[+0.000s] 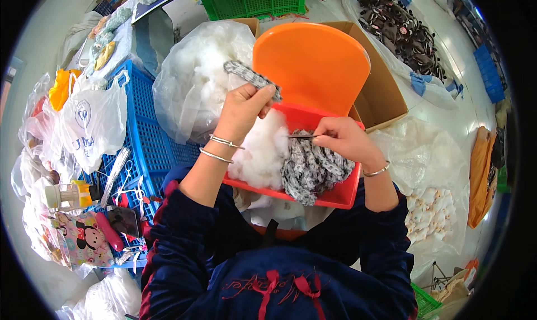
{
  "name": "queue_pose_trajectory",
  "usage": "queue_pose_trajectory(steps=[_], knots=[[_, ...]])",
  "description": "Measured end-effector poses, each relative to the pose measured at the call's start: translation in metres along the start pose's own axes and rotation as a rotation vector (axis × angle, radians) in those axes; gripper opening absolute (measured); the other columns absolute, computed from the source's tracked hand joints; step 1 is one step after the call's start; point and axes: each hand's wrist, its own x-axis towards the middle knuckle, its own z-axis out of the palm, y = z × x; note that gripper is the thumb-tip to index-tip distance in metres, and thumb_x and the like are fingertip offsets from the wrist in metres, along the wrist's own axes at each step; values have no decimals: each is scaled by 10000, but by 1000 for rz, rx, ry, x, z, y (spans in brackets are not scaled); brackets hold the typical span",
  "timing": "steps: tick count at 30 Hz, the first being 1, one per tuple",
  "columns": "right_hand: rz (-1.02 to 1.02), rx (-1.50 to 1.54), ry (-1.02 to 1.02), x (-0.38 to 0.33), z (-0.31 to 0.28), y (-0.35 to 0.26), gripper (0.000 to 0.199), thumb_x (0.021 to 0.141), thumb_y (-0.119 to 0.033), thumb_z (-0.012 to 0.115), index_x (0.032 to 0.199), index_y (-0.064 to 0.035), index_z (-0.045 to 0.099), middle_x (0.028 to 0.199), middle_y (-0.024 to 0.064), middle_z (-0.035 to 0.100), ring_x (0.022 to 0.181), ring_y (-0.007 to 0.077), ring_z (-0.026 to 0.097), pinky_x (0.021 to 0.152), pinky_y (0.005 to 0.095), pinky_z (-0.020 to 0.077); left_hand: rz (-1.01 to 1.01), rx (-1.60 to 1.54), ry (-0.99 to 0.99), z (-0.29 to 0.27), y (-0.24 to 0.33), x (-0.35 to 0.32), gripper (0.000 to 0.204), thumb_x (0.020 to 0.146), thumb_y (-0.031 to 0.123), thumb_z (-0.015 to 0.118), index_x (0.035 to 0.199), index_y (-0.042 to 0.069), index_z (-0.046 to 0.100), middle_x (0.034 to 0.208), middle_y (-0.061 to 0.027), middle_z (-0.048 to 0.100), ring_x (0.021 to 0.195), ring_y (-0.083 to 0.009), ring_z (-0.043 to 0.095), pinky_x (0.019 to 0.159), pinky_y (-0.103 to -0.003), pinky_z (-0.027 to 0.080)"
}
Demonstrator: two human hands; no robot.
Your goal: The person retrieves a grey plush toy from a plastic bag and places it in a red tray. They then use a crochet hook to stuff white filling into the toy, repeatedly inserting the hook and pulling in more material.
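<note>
My left hand point(250, 105) is closed, pinching a narrow grey-and-white mottled plush strip point(241, 72) that slants up to the left above a red bin. In my right hand point(348, 141) is a thin dark metal tool point(301, 136), its tip pointing left; my fingers hide its other end. Under both hands the red bin point(351, 194) sits at my lap. Loose white stuffing point(258, 155) fills its left side, and a heap of similar grey-and-white plush pieces point(313, 169) lies on the right. The tool's tip is over the edge of the stuffing.
An orange chair back point(310, 63) rises behind the bin, beside a clear bag of stuffing point(196, 68). A cardboard box point(383, 96) stands behind it. At left, a blue crate point(137, 119) carries bags, scissors and a phone point(124, 221). Dark small pieces point(400, 32) lie far right.
</note>
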Motion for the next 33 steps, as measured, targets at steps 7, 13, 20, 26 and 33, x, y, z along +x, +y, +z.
queue_pose_trajectory(steps=[7, 13, 20, 26, 33], knots=[[-93, -43, 239, -11, -10, -13, 122, 886, -77, 678, 835, -1, 598, 669, -57, 513, 604, 15, 421, 530, 206, 344, -89, -20, -126, 14, -2, -12, 284, 918, 231, 678, 730, 23, 630, 665, -34, 623, 564, -83, 541, 537, -228, 423], [-84, -103, 274, -8, -4, -19, 112, 883, -68, 675, 834, 7, 608, 669, -44, 540, 610, 13, 453, 530, 213, 365, -101, -83, -152, 17, -8, -17, 279, 922, 217, 680, 736, 11, 647, 677, -41, 645, 573, -92, 575, 547, -226, 447], [-49, 160, 316, -3, 22, -2, 95, 906, -78, 661, 890, -2, 606, 760, -42, 576, 682, 18, 497, 600, 201, 414, -16, -75, -108, 26, -13, -20, 267, 926, 189, 681, 740, 2, 648, 689, -59, 657, 577, -99, 600, 524, -235, 467], [-27, 231, 331, -3, 32, 1, 93, 917, -78, 647, 904, -3, 595, 784, -39, 570, 717, 22, 499, 643, 204, 426, -37, -95, -84, 30, -13, -22, 285, 929, 188, 678, 726, -10, 657, 666, -50, 648, 570, -89, 595, 512, -230, 482], [-109, 232, 410, 2, 43, -1, 80, 909, -61, 645, 907, -1, 591, 788, -30, 575, 706, 24, 500, 640, 201, 423, -77, 88, -218, 36, -28, -22, 288, 926, 232, 667, 786, -18, 694, 648, -40, 651, 573, -71, 586, 535, -214, 464]])
